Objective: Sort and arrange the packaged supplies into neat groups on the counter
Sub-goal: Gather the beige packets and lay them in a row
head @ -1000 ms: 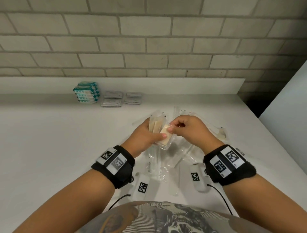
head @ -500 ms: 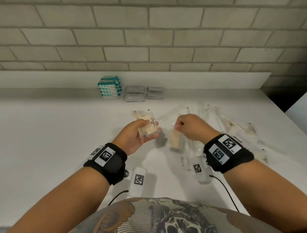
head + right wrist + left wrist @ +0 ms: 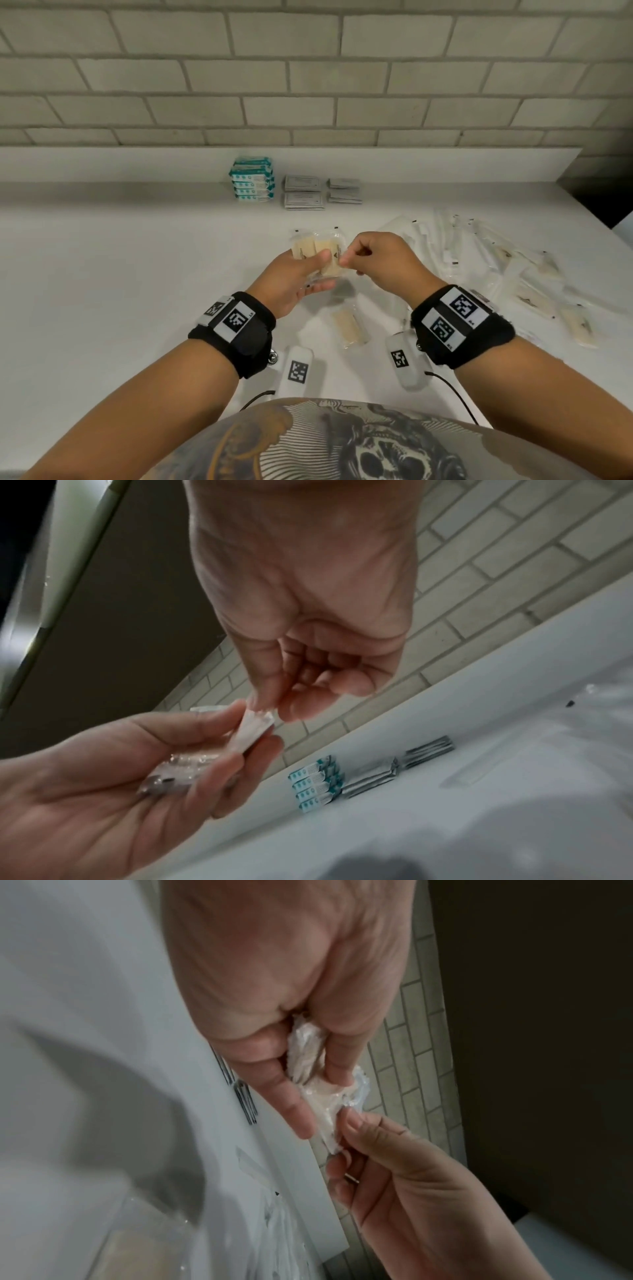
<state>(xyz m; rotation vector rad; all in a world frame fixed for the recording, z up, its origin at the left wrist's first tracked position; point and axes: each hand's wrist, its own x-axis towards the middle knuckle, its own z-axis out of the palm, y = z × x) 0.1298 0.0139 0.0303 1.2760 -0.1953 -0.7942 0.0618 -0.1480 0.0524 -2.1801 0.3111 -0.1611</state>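
Since 0.5 s ago right hand (image 3: 380, 263) returned to left hand (image 3: 294, 284) | head: both pinch fanned clear-wrapped beige packets (image 3: 317, 255), frame centre above white counter (image 3: 120, 291) | left wrist: thumb and fingers clamp them | right wrist: fingertip pinch on edge | step: gathering beige group; next: square, set down.

Pale brick wall (image 3: 308, 85) along the far side, white upstand ledge (image 3: 137, 164) at its foot, dark recess (image 3: 596, 195) at far right, white tagged camera modules (image 3: 298, 371) with black cables near the body, skull-print shirt (image 3: 342, 445) nearest
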